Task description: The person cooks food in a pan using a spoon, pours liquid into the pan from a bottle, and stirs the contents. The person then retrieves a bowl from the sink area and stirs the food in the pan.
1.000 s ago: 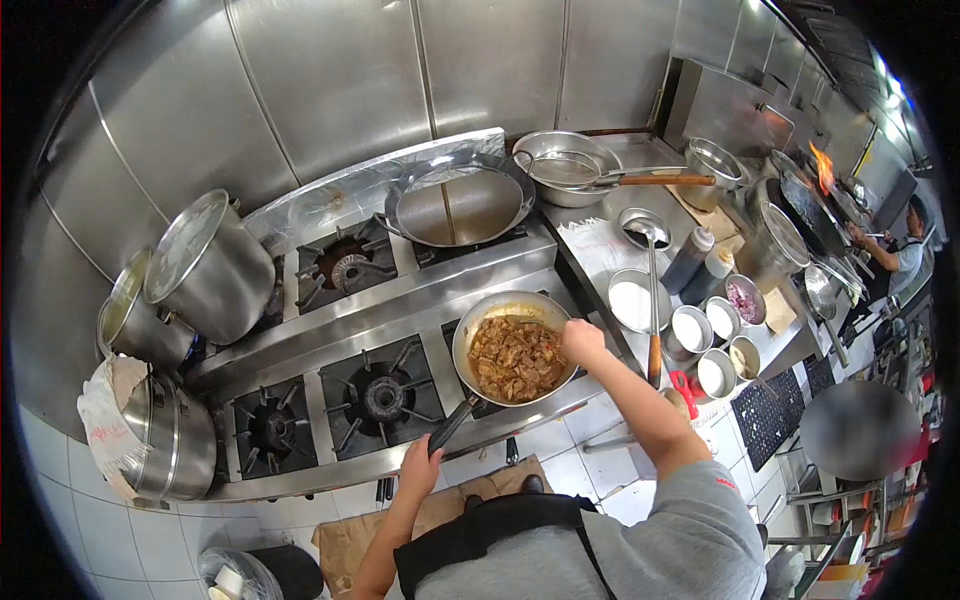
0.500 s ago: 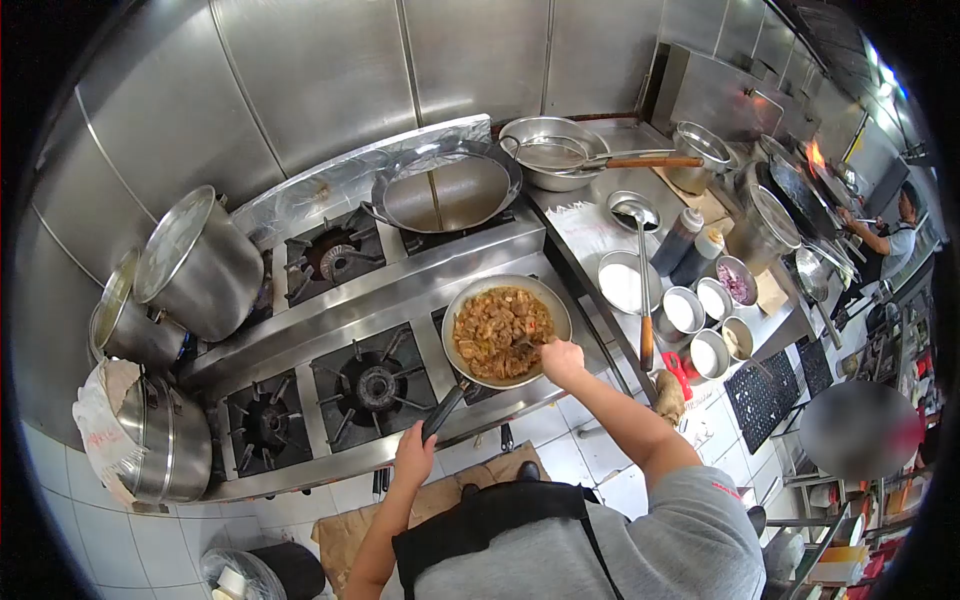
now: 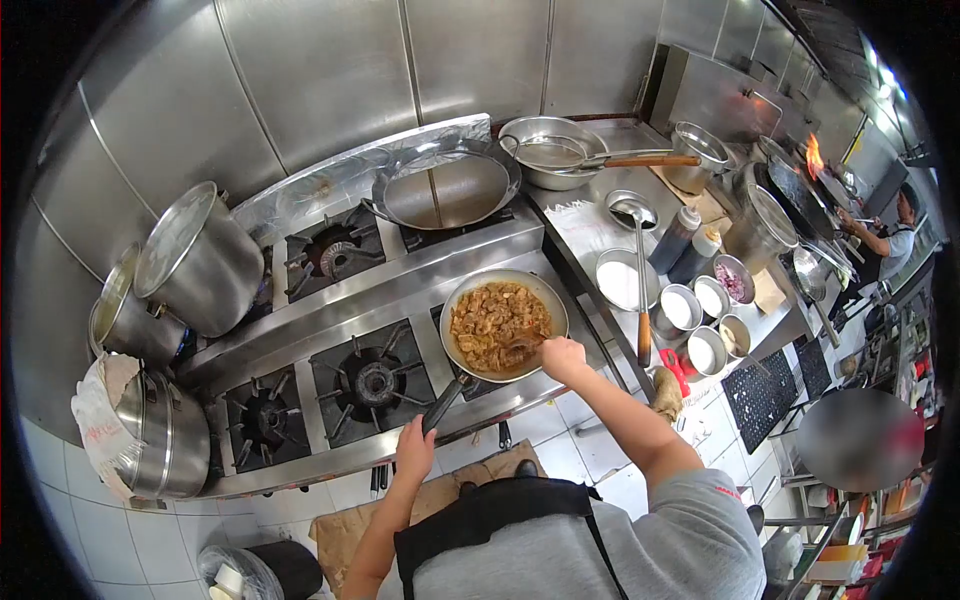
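Observation:
A frying pan (image 3: 556, 303) sits on the front right burner, full of brown, saucy chunks of meat (image 3: 495, 320). My left hand (image 3: 414, 448) is closed around the end of the pan's black handle (image 3: 447, 402). At the pan's right rim, my right hand (image 3: 562, 358) grips a spoon (image 3: 524, 342), whose bowl is in the food. Most of that spoon is hidden by the hand and the sauce.
Behind stands a wide wok (image 3: 447, 190); tall pots (image 3: 205, 265) stand at left. The right counter holds a ladle (image 3: 642, 270), sauce bottles (image 3: 675, 240), small bowls (image 3: 681, 308) and red-handled scissors (image 3: 676, 371). Another person (image 3: 893, 245) works near a flame at far right.
The spoon has shifted slightly within the pan, and the food is rearranged around it. Both hands keep their holds, with the pan nearly in the same place.

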### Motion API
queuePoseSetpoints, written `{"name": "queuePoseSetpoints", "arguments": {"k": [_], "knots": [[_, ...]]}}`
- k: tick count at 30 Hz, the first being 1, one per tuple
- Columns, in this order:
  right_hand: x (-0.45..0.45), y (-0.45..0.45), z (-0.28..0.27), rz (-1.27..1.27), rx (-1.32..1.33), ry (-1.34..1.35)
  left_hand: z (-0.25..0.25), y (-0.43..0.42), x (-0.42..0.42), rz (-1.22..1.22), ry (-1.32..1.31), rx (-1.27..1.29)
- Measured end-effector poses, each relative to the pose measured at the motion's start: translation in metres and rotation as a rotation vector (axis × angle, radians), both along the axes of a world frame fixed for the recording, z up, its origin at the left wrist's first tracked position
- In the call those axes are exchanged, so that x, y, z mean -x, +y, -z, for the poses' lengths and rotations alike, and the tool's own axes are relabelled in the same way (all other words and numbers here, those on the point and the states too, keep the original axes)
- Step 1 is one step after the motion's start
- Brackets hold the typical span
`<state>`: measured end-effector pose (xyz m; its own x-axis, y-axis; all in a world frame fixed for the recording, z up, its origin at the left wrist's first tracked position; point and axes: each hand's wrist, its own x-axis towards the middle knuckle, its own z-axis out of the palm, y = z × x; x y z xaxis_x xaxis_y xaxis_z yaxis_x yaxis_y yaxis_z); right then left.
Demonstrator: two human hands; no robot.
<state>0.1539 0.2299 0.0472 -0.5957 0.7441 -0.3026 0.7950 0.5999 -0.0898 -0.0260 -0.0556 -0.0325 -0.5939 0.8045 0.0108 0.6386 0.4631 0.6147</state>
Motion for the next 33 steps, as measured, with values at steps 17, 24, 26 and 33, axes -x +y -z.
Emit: {"name": "queuePoseSetpoints", "arguments": {"k": [17,24,26,33], "knots": [[0.047,-0.004,0.024,-0.363,-0.142,0.038,-0.009,0.000,-0.004,-0.014,-0.010,-0.005],[0.091,0.033,-0.030,-0.130,-0.144,0.154,0.004,0.000,0.000,-0.018,0.004,-0.031],[0.099,0.044,-0.008,-0.090,-0.134,0.162,0.002,0.002,-0.001,-0.017,0.007,-0.036],[0.074,0.017,0.035,-0.121,-0.050,0.183,0.001,0.001,-0.002,-0.006,-0.009,-0.075]]}}
